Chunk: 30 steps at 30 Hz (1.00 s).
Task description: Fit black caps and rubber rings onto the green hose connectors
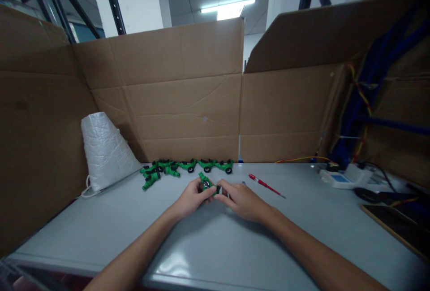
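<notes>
A small green toy vehicle [204, 180] with black parts is held above the table, between my two hands. My left hand [190, 199] is closed around its body, thumb on top. My right hand [244, 200] pinches the toy's black right end; exactly what lies under those fingertips is too small to make out. Behind my hands, several similar green toy vehicles [188, 166] with black wheels stand in a row, and a few more [152, 180] lie bunched at the row's left. To the right of my right hand lies a red screwdriver [265, 185].
Cardboard walls [181, 102] enclose the grey table [110, 232] at the back and sides. A white padded bag [105, 152] leans at the left. On the right are a power strip [337, 179], cables, a blue metal post [349, 125] and a dark, light-edged panel [396, 226].
</notes>
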Motion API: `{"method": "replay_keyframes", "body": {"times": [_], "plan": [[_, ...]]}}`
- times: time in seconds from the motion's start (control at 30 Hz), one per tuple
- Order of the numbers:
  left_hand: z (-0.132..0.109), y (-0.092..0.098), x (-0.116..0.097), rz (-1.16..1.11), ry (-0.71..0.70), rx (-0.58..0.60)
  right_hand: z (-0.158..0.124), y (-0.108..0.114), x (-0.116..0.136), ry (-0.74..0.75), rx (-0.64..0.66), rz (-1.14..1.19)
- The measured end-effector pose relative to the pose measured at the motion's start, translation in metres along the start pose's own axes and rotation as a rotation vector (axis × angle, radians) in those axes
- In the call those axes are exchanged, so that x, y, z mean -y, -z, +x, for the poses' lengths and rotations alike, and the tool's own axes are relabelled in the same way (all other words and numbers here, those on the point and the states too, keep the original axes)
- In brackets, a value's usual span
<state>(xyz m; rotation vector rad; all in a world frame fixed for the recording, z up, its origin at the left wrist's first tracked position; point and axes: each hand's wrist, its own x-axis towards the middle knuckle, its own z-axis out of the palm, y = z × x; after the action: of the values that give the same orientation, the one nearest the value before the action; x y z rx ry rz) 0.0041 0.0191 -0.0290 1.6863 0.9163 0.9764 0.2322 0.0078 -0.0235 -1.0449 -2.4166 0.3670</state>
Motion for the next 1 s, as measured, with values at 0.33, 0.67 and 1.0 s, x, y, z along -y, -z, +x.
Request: {"method": "replay_keyframes", "body": {"times": [0.33, 0.67, 1.0], "plan": [[0.0005, 0.0006, 0.0007, 0.017, 0.019, 0.002, 0.0003, 0.0012, 0.0012, -0.006, 0.006, 0.011], [-0.0001, 0.0003, 0.0013, 0.017, 0.018, -0.006, 0.0006, -0.0002, 0.0000, -0.010, 0.008, 0.019], [-0.0003, 0.0001, -0.0009, 0.024, 0.023, 0.002, 0.0003, -0.0006, -0.0002, -0.007, 0.004, 0.018]]}}
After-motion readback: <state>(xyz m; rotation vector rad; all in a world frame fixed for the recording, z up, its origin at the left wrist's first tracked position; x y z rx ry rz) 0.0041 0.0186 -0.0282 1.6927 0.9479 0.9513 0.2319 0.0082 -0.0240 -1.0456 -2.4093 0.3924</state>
